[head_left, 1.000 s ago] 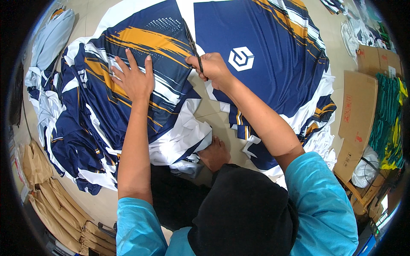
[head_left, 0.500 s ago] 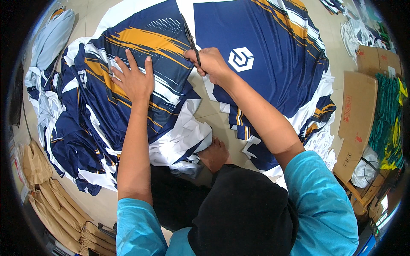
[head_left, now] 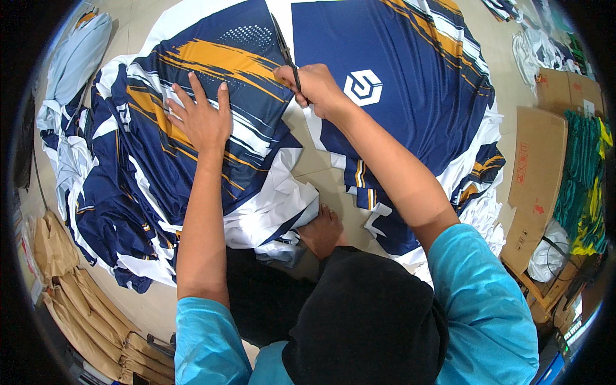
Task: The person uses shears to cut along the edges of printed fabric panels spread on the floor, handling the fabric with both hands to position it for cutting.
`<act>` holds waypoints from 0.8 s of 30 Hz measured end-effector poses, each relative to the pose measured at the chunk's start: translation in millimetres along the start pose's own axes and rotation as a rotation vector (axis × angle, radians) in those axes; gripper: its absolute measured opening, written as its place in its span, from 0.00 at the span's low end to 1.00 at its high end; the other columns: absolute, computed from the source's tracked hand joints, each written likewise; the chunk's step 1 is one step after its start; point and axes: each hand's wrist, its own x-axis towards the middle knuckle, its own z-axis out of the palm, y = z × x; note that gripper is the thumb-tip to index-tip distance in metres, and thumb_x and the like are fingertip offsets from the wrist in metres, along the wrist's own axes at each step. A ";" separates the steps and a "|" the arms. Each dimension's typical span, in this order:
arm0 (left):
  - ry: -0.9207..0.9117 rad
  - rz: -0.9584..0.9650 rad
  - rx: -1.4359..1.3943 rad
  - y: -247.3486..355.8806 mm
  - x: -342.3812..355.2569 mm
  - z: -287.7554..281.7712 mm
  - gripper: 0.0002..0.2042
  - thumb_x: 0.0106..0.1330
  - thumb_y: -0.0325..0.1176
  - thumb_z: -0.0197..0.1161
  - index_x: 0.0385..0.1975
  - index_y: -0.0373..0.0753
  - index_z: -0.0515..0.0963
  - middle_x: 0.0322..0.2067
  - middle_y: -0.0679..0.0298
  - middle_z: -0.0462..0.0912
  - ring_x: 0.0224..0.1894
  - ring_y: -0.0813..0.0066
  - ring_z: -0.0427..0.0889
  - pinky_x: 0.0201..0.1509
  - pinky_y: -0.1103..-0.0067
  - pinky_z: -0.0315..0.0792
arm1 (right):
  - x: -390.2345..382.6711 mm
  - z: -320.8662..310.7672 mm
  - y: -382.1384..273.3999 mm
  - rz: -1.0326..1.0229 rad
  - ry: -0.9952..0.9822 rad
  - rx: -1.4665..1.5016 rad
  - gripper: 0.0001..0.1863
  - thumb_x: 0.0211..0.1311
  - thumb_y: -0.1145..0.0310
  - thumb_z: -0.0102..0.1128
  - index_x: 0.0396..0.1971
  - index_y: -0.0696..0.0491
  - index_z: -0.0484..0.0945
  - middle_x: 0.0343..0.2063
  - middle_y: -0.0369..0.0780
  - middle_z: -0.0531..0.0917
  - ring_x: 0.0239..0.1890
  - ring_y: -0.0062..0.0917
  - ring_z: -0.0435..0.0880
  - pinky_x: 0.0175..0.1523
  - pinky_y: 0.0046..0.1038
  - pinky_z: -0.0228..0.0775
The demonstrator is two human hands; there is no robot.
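My left hand [head_left: 200, 117] lies flat with fingers spread on a printed fabric sheet [head_left: 192, 154] coloured navy, white and orange, holding it down on the floor. My right hand [head_left: 316, 86] grips a pair of dark scissors [head_left: 286, 51], whose blades point away from me along the edge of that sheet. To the right lies a second navy fabric panel [head_left: 410, 70] with a white hexagon emblem [head_left: 362, 88]. White trimmed fabric [head_left: 276, 205] lies crumpled near my bare foot [head_left: 321, 232].
Brown paper pieces [head_left: 70, 295] are stacked at the lower left. Flattened cardboard boxes [head_left: 536, 179] and a pile of green and yellow cloth [head_left: 584, 186] stand at the right. Pale blue fabric [head_left: 77, 58] lies at the upper left. More fabric lies at the top right.
My right hand with the scissors has moved a little farther away along the fabric edge. My left hand stays pressed on the sheet.
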 end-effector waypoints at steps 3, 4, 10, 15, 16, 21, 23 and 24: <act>0.003 0.003 0.006 -0.1 0.0 0.8 0.43 0.80 0.70 0.46 0.86 0.47 0.59 0.84 0.35 0.52 0.85 0.23 0.44 0.85 0.36 0.39 | 1.9 2.0 -3.5 0.001 0.025 -0.007 0.18 0.57 0.61 0.77 0.20 0.53 0.75 0.18 0.32 0.73 0.16 0.15 0.66 0.21 0.25 0.50; 0.005 0.002 0.005 0.2 -0.1 1.3 0.43 0.80 0.70 0.46 0.86 0.47 0.59 0.84 0.35 0.52 0.85 0.23 0.44 0.85 0.36 0.39 | 2.7 2.4 -3.5 -0.002 0.027 -0.002 0.18 0.57 0.61 0.77 0.20 0.53 0.76 0.18 0.32 0.73 0.16 0.15 0.66 0.21 0.24 0.50; 0.007 0.002 0.007 -0.7 0.1 2.5 0.43 0.80 0.70 0.46 0.86 0.48 0.59 0.84 0.35 0.52 0.85 0.23 0.44 0.85 0.36 0.39 | 4.7 1.7 -1.0 -0.027 0.010 0.036 0.17 0.56 0.63 0.78 0.20 0.54 0.77 0.18 0.33 0.74 0.16 0.15 0.67 0.20 0.24 0.51; 0.004 -0.003 0.006 -0.5 0.1 3.8 0.43 0.80 0.71 0.45 0.87 0.48 0.58 0.84 0.35 0.51 0.85 0.23 0.44 0.85 0.36 0.38 | 7.3 -0.4 1.2 -0.034 0.006 0.037 0.17 0.57 0.64 0.78 0.20 0.55 0.78 0.18 0.33 0.75 0.16 0.15 0.68 0.20 0.24 0.52; 0.003 -0.002 0.007 -0.5 0.1 3.6 0.43 0.80 0.71 0.45 0.87 0.48 0.58 0.84 0.35 0.51 0.85 0.23 0.44 0.85 0.36 0.38 | 7.4 0.0 1.2 -0.038 0.006 0.045 0.17 0.57 0.64 0.79 0.20 0.55 0.78 0.18 0.33 0.75 0.15 0.15 0.68 0.20 0.24 0.52; 0.007 0.001 0.004 -0.6 0.6 3.5 0.43 0.80 0.70 0.46 0.87 0.48 0.58 0.84 0.35 0.51 0.85 0.23 0.43 0.85 0.36 0.38 | 10.4 2.7 -5.6 -0.006 0.008 0.031 0.18 0.59 0.61 0.79 0.21 0.53 0.78 0.17 0.33 0.74 0.15 0.15 0.66 0.20 0.24 0.51; 0.000 0.001 0.003 -0.4 -0.3 2.8 0.43 0.80 0.70 0.46 0.86 0.48 0.59 0.84 0.35 0.51 0.85 0.23 0.43 0.85 0.36 0.38 | 9.4 4.2 -11.4 -0.001 0.023 0.029 0.18 0.60 0.60 0.79 0.20 0.53 0.78 0.16 0.32 0.74 0.14 0.15 0.66 0.20 0.24 0.51; 0.002 0.001 0.000 -0.8 -0.5 2.5 0.43 0.80 0.70 0.47 0.86 0.48 0.59 0.84 0.35 0.51 0.85 0.23 0.43 0.85 0.36 0.38 | 8.5 5.6 -13.8 0.002 0.031 0.028 0.19 0.60 0.60 0.78 0.20 0.53 0.78 0.16 0.32 0.74 0.14 0.15 0.66 0.20 0.24 0.51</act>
